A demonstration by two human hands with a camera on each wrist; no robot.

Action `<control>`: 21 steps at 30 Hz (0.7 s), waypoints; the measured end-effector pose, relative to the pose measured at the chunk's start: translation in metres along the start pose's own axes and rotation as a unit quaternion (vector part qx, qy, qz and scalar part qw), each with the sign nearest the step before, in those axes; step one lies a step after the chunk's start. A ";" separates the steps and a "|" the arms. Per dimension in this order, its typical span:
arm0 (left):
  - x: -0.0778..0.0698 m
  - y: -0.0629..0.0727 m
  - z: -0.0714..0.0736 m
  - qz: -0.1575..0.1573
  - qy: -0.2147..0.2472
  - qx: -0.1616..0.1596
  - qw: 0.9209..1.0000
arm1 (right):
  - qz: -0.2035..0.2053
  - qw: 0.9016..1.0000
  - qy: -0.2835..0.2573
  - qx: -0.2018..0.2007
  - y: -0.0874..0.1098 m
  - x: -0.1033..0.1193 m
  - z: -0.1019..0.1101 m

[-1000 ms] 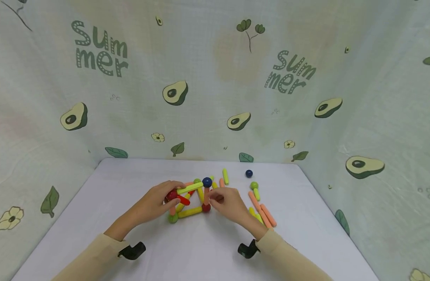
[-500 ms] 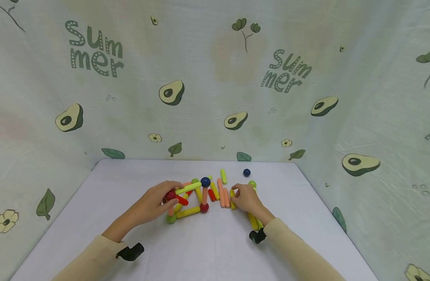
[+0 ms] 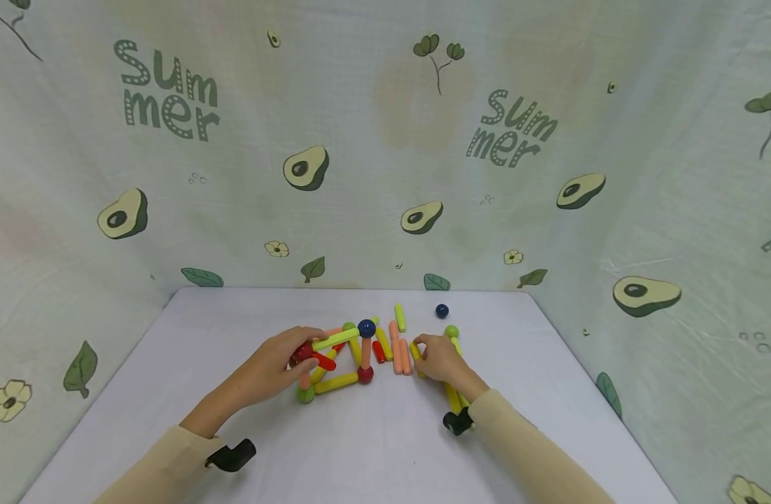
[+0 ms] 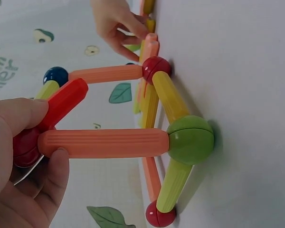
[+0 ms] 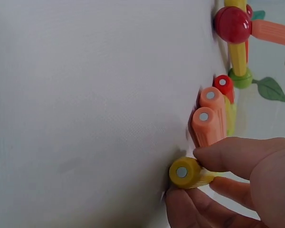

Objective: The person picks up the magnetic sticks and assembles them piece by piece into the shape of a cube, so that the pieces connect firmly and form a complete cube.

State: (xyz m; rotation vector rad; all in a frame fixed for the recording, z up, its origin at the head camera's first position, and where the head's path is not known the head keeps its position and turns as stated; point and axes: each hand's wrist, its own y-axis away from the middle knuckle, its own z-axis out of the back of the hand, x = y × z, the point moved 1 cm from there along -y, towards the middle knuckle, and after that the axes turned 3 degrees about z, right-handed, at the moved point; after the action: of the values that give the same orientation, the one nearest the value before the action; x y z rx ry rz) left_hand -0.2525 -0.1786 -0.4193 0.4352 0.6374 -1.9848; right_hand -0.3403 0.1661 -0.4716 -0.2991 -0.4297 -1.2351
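In the left wrist view, my left hand grips a red ball at an upper corner of a frame built from coloured sticks and balls. A red stick and a salmon stick run out from that ball. The salmon one drops to a green ball close to the table. Another upper corner has a dark blue ball, above a salmon stick and a lower red ball. To the right, my right hand pinches a yellow stick between thumb and fingers, low over the table.
Two loose salmon sticks and a short red stick lie between the frame and my right hand. Farther back are a lime stick and a blue ball. A small green ball lies behind my right hand.
My right hand has left the frame's right-hand salmon stick, moved right, and taken hold of the yellow stick, which now leans slightly. My left hand has kept its grip on the frame.
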 end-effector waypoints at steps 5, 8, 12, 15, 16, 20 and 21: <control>0.000 0.001 0.000 0.001 0.001 -0.004 1.000 | -0.007 1.000 -0.001 0.013 0.003 0.003 0.003; 0.000 0.001 0.000 -0.004 0.000 -0.005 1.000 | -0.011 1.000 -0.001 0.007 0.006 0.004 0.007; 0.001 0.000 0.000 -0.007 -0.001 -0.006 1.000 | 0.011 1.000 -0.002 -0.004 0.012 0.007 0.014; 0.001 -0.001 0.000 -0.009 -0.002 -0.004 1.000 | 0.046 0.999 -0.004 -0.008 0.017 0.009 0.018; 0.001 -0.001 -0.001 -0.010 -0.002 -0.003 1.000 | 0.061 0.998 -0.006 -0.011 0.019 0.010 0.019; 0.002 -0.001 -0.001 -0.013 -0.003 -0.003 1.000 | 0.119 0.993 -0.018 -0.014 0.023 0.017 0.021; 0.002 -0.001 -0.001 -0.012 -0.003 -0.004 1.000 | 0.135 0.991 -0.022 -0.013 0.024 0.019 0.021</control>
State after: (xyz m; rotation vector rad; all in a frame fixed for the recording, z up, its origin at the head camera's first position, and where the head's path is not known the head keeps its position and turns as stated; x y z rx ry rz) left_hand -0.2545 -0.1785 -0.4209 0.4192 0.6491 -2.0044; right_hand -0.3155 0.1674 -0.4437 -0.3949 -0.3965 -0.9716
